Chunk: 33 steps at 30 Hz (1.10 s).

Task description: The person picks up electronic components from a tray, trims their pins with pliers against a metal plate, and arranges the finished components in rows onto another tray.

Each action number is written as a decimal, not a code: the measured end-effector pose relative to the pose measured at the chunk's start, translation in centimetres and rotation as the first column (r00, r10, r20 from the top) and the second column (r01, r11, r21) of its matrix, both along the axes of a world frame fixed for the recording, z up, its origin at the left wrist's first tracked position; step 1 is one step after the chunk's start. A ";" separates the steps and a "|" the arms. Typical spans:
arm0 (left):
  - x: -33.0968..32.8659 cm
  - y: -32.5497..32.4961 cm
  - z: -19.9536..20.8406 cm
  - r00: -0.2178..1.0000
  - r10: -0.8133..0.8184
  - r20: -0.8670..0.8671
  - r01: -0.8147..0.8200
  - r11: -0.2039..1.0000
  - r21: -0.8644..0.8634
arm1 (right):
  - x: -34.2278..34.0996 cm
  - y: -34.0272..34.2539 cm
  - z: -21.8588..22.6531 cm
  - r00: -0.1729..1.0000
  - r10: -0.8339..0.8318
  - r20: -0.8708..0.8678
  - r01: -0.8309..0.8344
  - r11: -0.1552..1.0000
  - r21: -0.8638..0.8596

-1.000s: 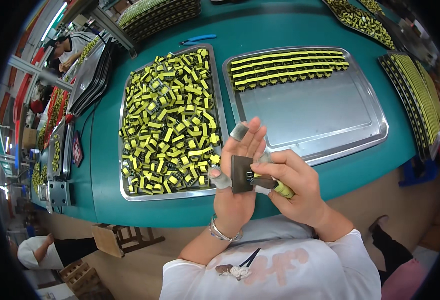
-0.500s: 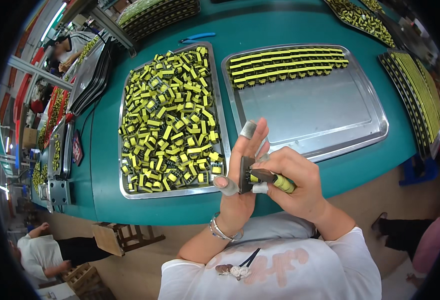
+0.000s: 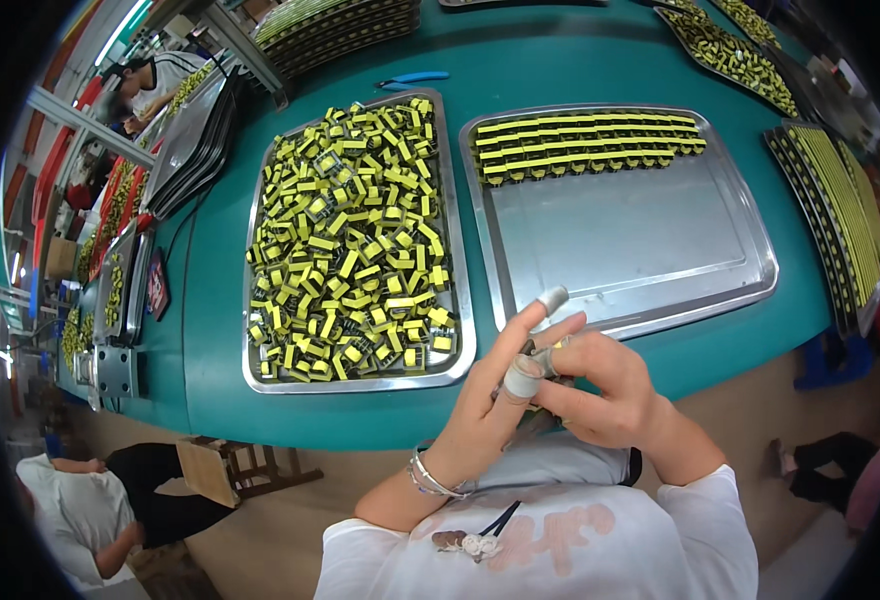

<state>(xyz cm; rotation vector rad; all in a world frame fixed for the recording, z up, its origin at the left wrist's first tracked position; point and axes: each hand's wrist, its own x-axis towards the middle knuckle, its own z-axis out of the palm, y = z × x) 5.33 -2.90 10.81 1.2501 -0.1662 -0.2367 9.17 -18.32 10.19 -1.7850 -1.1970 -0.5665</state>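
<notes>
My left hand (image 3: pixel 475 410) and my right hand (image 3: pixel 605 385) meet in front of the trays. Pale cots cover some fingertips. The left index finger is stretched out, and its thumb bends in over a dark block (image 3: pixel 501 388), mostly hidden now. My right hand is closed, fingertips at the left thumb. It wraps a dark tool with a yellow-wrapped handle, shown in the earlier picture and nearly all covered now. Behind them, a metal tray (image 3: pixel 467 340) holds a heap of small yellow-and-black transformers (image 3: pixel 350 240). The other metal tray (image 3: pixel 620 250) carries rows of transformers (image 3: pixel 590 140) along its far side.
Blue-handled pliers (image 3: pixel 415 77) lie on the green table (image 3: pixel 215 330) beyond the heap. Stacked trays of parts (image 3: pixel 825 210) stand at the right, with more stacks (image 3: pixel 335 30) at the far left. A wooden stool (image 3: pixel 210 470) and a seated person (image 3: pixel 80 510) are at the lower left.
My hands have turned and drawn closer together, covering the dark block and tool that showed before. My left fingers now point up and to the right. The whole view has shifted slightly.
</notes>
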 end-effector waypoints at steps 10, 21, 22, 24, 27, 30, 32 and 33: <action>0.4 1.7 0.9 0.914 0.271 0.302 -0.383 0.823 0.420 | -0.9 -0.8 1.0 1.000 -0.005 -0.021 0.006 0.999 0.033; 3.6 8.9 1.9 0.709 0.044 0.704 -0.680 -0.221 0.699 | 8.1 -11.4 2.4 0.731 -0.633 -0.256 0.640 0.766 -0.068; 3.7 8.9 1.7 0.693 0.046 0.719 -0.688 -0.257 0.679 | 9.8 -12.4 2.1 0.721 -0.649 -0.242 0.653 0.754 -0.074; 3.5 8.8 2.4 0.686 0.109 0.720 -0.687 -0.229 0.690 | 12.5 -14.2 1.8 0.699 -0.690 -0.187 0.681 0.722 -0.119; 4.2 8.8 2.0 0.688 0.184 0.702 -0.682 -0.164 0.712 | 14.9 -16.1 1.0 0.629 -0.774 -0.078 0.726 0.620 -0.297; 4.1 9.4 1.5 0.658 0.183 0.731 -0.728 -0.098 0.679 | 16.8 -15.7 -0.2 0.617 -0.782 -0.093 0.704 0.601 -0.379; 4.1 9.4 1.5 0.670 0.218 0.709 -0.717 -0.056 0.695 | 17.4 -15.2 -0.8 0.628 -0.774 -0.083 0.693 0.604 -0.394; 3.9 9.5 1.7 0.682 0.255 0.686 -0.706 -0.019 0.708 | 17.7 -14.9 -1.1 0.643 -0.762 -0.074 0.678 0.611 -0.408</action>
